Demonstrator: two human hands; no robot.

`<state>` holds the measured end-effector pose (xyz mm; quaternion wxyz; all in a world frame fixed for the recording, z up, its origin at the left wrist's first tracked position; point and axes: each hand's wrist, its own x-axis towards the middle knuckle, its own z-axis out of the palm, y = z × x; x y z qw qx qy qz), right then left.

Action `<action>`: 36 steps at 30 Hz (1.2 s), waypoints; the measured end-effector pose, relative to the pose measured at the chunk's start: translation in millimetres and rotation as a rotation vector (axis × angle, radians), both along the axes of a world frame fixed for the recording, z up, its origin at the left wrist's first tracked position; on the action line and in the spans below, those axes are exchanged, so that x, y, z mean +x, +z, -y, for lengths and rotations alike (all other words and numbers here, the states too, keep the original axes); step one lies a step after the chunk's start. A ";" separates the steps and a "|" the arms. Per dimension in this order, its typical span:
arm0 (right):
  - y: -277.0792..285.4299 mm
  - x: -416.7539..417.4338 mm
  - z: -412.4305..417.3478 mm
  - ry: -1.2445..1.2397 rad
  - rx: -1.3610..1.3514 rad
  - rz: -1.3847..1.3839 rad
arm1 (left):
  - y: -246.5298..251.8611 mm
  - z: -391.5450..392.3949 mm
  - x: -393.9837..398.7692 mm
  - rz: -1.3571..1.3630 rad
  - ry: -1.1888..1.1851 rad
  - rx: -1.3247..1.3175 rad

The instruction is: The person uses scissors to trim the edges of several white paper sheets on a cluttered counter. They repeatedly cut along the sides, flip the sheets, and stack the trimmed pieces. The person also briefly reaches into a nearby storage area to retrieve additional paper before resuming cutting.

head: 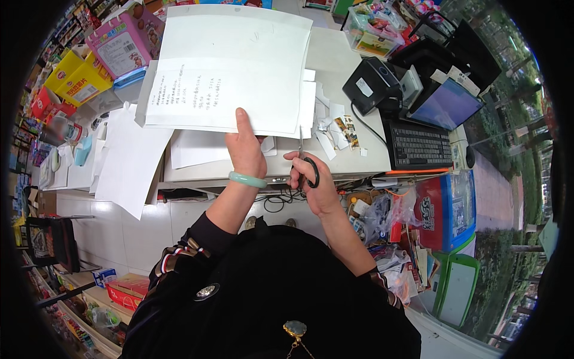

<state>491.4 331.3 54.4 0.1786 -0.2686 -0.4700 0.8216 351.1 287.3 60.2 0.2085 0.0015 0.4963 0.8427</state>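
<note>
My left hand (247,150) grips the near edge of several stacked white paper sheets (233,58), thumb on top and fingers hidden below. The top sheet bears handwriting at its lower left. In my right hand (314,184) are scissors (312,172) with dark handles, my thumb and fingers around the loops. Their blades point away from me and meet the sheets near the lower right corner; I cannot tell how far apart the blades are. Paper scraps (329,123) lie on the white desk (273,172) just beyond the scissors. More loose white sheets (197,148) rest beneath the held ones.
A black keyboard (418,144), a tilted screen (447,104) and a black boxy device (371,85) with a cable stand at the right. Snack boxes (80,78) crowd the left. A large white sheet (130,157) overhangs the desk's edge. Cables (280,199) and plastic bags (381,220) lie below.
</note>
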 end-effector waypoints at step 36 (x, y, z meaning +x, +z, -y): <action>-18.1 -4.5 -8.1 -0.137 -0.024 -0.056 | -15.8 -2.2 6.1 0.069 -0.100 -0.017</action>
